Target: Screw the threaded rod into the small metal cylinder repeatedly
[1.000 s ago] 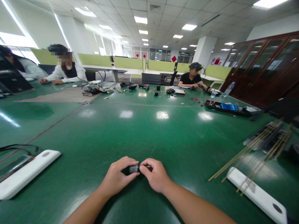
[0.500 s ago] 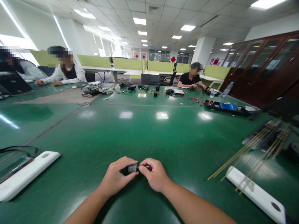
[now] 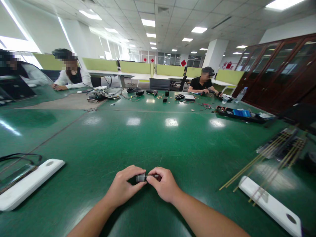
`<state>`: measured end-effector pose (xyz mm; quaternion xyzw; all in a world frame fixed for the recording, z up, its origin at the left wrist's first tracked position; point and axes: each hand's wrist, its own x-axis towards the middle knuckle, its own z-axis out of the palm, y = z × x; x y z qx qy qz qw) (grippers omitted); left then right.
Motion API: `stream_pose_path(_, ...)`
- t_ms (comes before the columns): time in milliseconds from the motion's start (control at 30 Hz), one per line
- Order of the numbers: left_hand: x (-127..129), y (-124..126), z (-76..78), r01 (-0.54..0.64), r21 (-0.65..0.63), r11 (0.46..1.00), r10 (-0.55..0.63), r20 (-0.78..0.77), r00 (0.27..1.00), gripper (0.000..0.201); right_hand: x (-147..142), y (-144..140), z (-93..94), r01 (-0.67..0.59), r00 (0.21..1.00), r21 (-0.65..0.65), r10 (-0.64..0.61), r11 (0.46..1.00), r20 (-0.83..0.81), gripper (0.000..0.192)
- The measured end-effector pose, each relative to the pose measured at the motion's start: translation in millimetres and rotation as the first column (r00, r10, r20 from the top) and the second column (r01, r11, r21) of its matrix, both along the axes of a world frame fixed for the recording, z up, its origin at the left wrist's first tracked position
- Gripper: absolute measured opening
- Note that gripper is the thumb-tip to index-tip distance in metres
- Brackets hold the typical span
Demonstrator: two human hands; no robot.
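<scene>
Low over the green table (image 3: 158, 141), both my hands meet around a small dark grey and black cylindrical piece (image 3: 141, 177). My left hand (image 3: 127, 182) is closed on its wider grey end, thumb below and fingers above. Thumb and fingers of my right hand (image 3: 163, 183) pinch the narrower dark end, which is partly covered by them. The piece lies roughly level between the hands. Its exact kind is too small to make out.
White slabs lie at left (image 3: 32, 184) and right (image 3: 269, 204). Thin yellowish rods (image 3: 259, 161) cross the right one. Further back are a black tray (image 3: 237, 113), a clear bottle (image 3: 240, 95) and a heap of electronic parts (image 3: 101, 93). Several people sit around the table.
My hands and the cylindrical piece stay almost in place. The seated person at the left has drawn their hands together.
</scene>
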<state>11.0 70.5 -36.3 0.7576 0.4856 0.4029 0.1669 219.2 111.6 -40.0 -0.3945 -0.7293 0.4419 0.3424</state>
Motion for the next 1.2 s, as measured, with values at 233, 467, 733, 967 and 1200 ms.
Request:
stream_pose_path(233,-3.5,-0.9,1.2,0.009,0.0,1.0,-0.009,-0.018,1.0,0.028,0.6,0.5,0.7,-0.005,1.0,0.014,0.005,1.0,0.008,0.011)
stream_pose_path(467,-6.9,-0.3,0.0,0.001,-0.015,1.0,-0.002,-0.032,0.999,0.028,1.0,0.3,1.1,-0.003,1.0,-0.004,0.003,1.0,0.008,0.012)
stream_pose_path(733,-11.2,1.2,-1.6,-0.004,-0.001,1.0,0.004,-0.031,1.0,0.03,0.8,2.0,-0.1,0.002,1.0,-0.036,-0.002,0.999,-0.002,0.014)
stream_pose_path(967,-11.3,2.3,-1.0,-0.001,-0.009,1.0,0.0,-0.027,1.0,0.031,-0.7,2.3,-1.6,-0.004,0.999,-0.067,0.001,0.998,-0.036,0.015)
stream_pose_path(1200,-14.6,2.4,0.4,-0.012,-0.006,1.0,0.012,-0.026,1.0,0.03,-1.3,3.1,-4.1,-0.004,0.997,-0.098,-0.003,0.995,-0.074,0.015)
